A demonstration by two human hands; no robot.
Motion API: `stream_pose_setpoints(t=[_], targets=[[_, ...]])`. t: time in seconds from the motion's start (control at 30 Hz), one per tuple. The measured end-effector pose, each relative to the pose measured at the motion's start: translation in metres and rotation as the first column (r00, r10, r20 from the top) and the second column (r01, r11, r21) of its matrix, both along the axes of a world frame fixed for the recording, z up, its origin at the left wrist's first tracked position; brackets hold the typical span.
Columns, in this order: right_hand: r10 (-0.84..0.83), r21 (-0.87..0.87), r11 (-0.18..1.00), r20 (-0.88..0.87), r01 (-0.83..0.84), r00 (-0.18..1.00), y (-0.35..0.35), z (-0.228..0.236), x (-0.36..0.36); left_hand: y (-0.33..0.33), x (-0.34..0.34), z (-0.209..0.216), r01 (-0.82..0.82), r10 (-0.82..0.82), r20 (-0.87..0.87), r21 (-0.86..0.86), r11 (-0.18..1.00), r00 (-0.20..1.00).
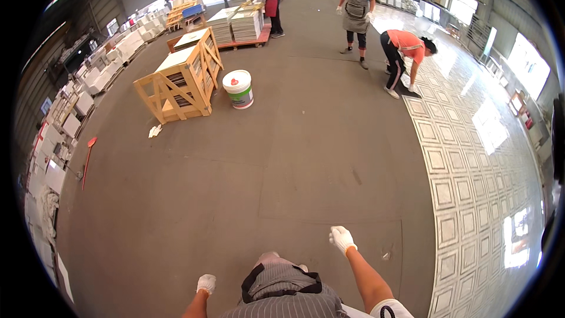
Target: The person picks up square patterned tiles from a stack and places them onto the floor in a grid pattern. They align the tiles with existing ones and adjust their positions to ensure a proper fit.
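Observation:
My right hand (341, 239), in a white work glove, reaches forward above the dark grey-brown floor (294, 165), its fingers loosely curled and no object visible in them. Lower and to the left hangs my left hand (206, 283), gloved in white too, with the fingers folded in and nothing seen in its grasp. Both hands are apart from any object. Between my arms shows a striped grey apron (282, 288).
A white bucket (238, 95) stands beside a wooden crate (194, 76) of slabs; gloves (155, 131) lie near it. Patterned tiles (456, 191) line the right. One person (406, 53) bends at their edge, another (356, 9) stands nearby, a third (271, 6) leans over stacked tiles (244, 25).

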State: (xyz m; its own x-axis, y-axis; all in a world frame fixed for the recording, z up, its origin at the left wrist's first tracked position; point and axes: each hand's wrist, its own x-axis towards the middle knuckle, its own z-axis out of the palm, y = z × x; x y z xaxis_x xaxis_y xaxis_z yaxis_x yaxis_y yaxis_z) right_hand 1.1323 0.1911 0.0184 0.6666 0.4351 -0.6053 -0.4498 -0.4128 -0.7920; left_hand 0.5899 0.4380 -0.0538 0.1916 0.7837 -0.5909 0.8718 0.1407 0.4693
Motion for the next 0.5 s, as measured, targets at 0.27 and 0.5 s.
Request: stream_pose_setpoints(t=[0.27, 0.5], targets=[[-0.054, 0.011, 0.998, -0.044, 0.055, 0.998, 0.124, -0.029, 0.083, 0.113, 0.211, 0.039, 0.413, -0.444, -0.102, -0.230, 0.881, 0.890], [-0.189, -0.280, 0.952, -0.220, 0.124, 0.957, 0.067, -0.123, 0.143, 0.329, 0.399, 0.071, 0.708, -0.725, -0.176, -0.159, 0.688, 0.666]])
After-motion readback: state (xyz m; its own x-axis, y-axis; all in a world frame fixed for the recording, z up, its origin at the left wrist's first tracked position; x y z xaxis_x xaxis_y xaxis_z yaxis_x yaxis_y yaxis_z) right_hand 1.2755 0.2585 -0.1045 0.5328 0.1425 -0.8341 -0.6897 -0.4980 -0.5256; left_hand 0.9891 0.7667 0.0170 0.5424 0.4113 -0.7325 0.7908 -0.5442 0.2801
